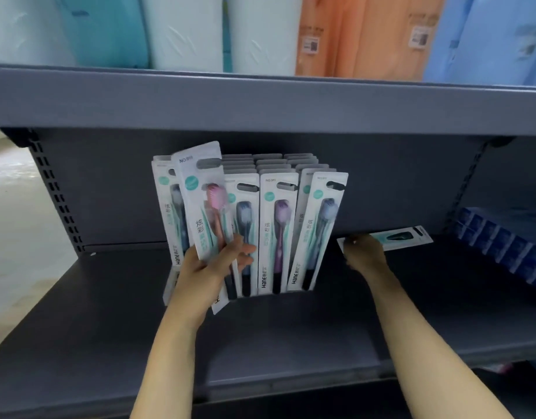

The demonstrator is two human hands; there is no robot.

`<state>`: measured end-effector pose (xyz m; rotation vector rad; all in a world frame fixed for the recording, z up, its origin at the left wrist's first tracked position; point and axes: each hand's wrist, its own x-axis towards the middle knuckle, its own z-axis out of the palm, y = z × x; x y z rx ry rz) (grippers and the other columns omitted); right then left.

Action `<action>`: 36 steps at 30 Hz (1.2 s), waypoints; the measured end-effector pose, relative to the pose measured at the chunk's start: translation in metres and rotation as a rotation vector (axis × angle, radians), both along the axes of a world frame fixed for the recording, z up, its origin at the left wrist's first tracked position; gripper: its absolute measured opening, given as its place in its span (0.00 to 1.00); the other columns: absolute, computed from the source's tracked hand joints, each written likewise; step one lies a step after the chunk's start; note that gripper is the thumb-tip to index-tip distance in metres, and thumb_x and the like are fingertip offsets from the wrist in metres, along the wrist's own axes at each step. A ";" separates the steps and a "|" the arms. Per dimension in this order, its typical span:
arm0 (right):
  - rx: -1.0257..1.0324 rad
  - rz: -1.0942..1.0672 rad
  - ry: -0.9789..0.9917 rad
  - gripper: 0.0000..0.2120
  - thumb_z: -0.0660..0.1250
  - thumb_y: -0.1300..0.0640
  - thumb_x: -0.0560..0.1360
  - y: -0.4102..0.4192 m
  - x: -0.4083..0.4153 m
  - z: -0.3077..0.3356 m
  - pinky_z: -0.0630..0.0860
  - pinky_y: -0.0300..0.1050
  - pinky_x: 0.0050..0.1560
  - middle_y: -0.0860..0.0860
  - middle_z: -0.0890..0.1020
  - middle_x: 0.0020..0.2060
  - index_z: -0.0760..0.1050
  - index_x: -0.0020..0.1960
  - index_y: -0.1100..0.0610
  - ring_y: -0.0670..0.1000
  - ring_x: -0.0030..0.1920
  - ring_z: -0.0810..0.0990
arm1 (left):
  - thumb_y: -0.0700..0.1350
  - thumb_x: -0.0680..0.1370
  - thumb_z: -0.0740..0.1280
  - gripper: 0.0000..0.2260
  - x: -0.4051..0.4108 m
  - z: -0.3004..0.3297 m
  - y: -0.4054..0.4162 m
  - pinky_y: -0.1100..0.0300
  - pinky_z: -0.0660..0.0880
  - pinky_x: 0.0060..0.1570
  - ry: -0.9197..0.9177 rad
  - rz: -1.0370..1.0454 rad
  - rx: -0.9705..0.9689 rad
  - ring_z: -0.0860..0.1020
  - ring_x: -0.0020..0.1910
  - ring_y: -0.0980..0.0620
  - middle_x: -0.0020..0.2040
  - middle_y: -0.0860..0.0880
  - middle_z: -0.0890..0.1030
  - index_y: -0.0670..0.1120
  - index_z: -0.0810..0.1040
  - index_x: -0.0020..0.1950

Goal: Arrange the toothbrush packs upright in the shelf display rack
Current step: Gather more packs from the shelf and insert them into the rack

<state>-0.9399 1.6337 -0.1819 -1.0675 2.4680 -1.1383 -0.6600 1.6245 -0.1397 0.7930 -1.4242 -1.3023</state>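
Several white toothbrush packs (277, 231) stand upright in rows in the display rack on the dark grey shelf (290, 328). My left hand (212, 267) grips a pack with a pink toothbrush (204, 201), tilted left, in front of the rack's left rows. A pack at the rack's right end (318, 228) leans to the right. To the right of the rack a single pack with a dark green brush (402, 237) lies flat on the shelf. My right hand (365, 252) grips its near end.
The upper shelf edge (260, 101) hangs over the rack, with pale blue, white and orange wrapped bundles (351, 37) on top. Blue boxes (502, 243) sit in a row at the right of the shelf. Slotted uprights (56, 192) flank the bay.
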 end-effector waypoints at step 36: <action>-0.927 -0.343 -0.629 0.11 0.61 0.62 0.78 0.040 0.018 -0.010 0.77 0.43 0.42 0.47 0.74 0.39 0.64 0.41 0.52 0.44 0.38 0.74 | 0.43 0.78 0.66 0.09 -0.054 -0.002 0.024 0.72 0.74 0.38 -0.012 0.037 0.002 0.84 0.39 0.53 0.38 0.49 0.85 0.39 0.82 0.43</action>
